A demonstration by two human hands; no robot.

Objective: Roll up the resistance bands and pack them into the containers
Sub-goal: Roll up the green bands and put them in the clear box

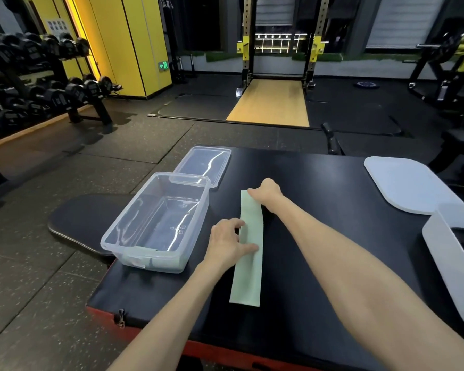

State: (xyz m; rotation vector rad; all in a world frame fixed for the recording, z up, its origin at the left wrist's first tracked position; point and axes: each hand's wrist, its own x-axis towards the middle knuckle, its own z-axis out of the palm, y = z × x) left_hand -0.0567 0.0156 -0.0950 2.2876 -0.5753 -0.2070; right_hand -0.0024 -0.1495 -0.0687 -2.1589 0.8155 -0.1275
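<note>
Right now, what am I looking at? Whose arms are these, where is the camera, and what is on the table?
There is no machine here. These are a person's two bare arms, filmed by one wide-angle camera worn on the head and looking forward and down, which is why the arms reach in from the bottom edge.

On the black padded table lies a pale green band, flat and not yet rolled. The left hand rests on its middle, fingers fairly straight. The right hand is curled at the far end and seems to pinch it.

Left of the band stands a clear box, with its clear lid behind it. At the right are a white lid and a white box. A gym lies beyond.
</note>
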